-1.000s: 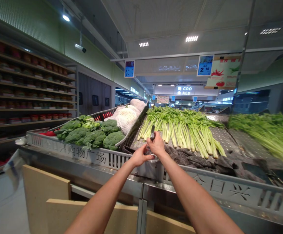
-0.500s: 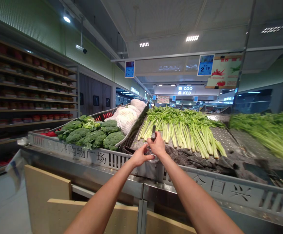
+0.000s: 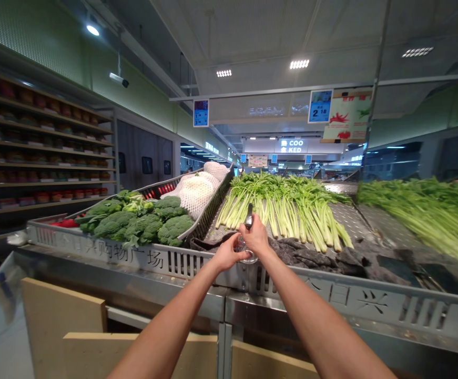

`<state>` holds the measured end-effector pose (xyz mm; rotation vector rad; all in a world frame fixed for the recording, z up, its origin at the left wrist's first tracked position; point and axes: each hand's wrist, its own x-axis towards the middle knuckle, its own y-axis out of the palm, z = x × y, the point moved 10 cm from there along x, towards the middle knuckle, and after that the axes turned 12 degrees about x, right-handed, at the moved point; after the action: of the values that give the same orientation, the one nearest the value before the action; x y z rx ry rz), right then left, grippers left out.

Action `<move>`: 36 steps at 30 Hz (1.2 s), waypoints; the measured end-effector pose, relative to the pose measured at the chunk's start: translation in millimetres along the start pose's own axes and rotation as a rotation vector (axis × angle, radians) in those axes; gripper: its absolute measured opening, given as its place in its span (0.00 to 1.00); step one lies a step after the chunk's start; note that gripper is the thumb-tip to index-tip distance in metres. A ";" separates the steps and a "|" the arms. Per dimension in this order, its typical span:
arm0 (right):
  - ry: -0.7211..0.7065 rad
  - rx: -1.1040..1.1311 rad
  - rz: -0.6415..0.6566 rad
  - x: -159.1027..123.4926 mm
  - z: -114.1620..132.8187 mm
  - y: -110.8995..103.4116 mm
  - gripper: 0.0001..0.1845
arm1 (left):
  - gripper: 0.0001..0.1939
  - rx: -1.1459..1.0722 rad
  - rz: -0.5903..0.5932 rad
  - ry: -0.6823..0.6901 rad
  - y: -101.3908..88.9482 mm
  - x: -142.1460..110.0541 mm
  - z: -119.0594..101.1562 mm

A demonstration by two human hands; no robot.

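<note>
Both my hands are close together at the middle, above the front edge of the vegetable stand. My left hand [image 3: 229, 252] has its fingers curled round a clear, round thing [image 3: 251, 258], perhaps plastic or glass; its kind I cannot make out. My right hand [image 3: 255, 237] grips a small black tool [image 3: 249, 215] that points upward, its lower part hidden by the fingers. Behind the hands lie bunches of celery [image 3: 284, 210] in a row. A dark crumpled cloth [image 3: 315, 258] runs along the front of the celery.
Left of my hands, broccoli [image 3: 145, 226] fills a grey crate, with net-wrapped white produce [image 3: 197, 192] behind it. The crate's grey slatted front [image 3: 142, 258] crosses before me. A mirror [image 3: 418, 210] stands at right. Wooden panels [image 3: 63, 321] lean below; shelves of jars [image 3: 47, 152] line the left.
The view has turned slightly to the right, so the stand and signs sit further left. My hands keep nearly the same pose and hold.
</note>
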<state>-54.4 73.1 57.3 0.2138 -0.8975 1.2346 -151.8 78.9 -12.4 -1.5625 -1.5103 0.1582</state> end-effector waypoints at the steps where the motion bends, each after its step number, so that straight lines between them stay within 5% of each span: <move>1: 0.002 -0.001 -0.003 -0.1 -1.1 -2.0 0.20 | 0.33 0.009 -0.005 0.000 0.7 0.4 -1.1; 10: -0.013 -0.003 -0.060 -3.5 -8.4 -24.7 0.24 | 0.33 0.055 -0.018 -0.024 12.1 3.5 -20.0; 25: 0.039 -0.125 -0.132 -2.1 -41.1 -80.6 0.20 | 0.34 -0.082 0.047 0.019 65.1 22.9 -51.4; 36: 0.047 -0.083 -0.128 -1.0 -49.9 -91.6 0.20 | 0.35 -0.040 0.068 -0.011 71.2 27.4 -60.9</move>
<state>49.7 69.1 52.8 0.1730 -0.8790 1.0780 -54.4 83.9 -12.2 -1.6483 -1.4779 0.1760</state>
